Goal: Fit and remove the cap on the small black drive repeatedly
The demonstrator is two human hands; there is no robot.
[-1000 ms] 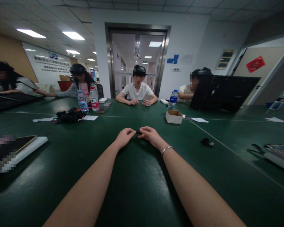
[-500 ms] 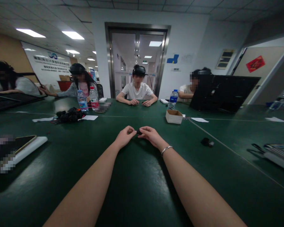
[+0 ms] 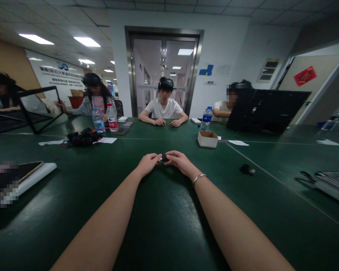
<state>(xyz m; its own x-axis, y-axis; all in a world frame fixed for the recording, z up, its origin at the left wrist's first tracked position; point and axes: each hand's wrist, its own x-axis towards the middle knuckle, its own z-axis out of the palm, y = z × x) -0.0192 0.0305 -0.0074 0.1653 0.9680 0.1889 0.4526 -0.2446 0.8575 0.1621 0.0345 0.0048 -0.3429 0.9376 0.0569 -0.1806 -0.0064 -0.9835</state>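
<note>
A small black piece with a shiny silvery end [image 3: 164, 158] is between my fingertips over the green table [image 3: 169, 210]; its exact kind is too small to make out. My left hand [image 3: 148, 165] is closed in a pinch at the silvery end. My right hand [image 3: 180, 161], with a bracelet on its wrist, pinches the dark end, and its fingers hide part of the piece. Off to the right lies a separate small black part [image 3: 246, 169] with a pale or clear end, touched by neither hand.
Beyond my hands stands a small open cardboard box [image 3: 208, 140], with a water bottle [image 3: 206, 119] behind it. A heap of black parts [image 3: 84, 137] lies at the left, near two bottles. Several people sit around the table; one holds a black frame [image 3: 34, 113].
My left hand has shifted slightly down and left, and the piece's silvery end now shows between the hands. My right hand barely moved. At the far left, a co-worker's black frame has tilted into view.
</note>
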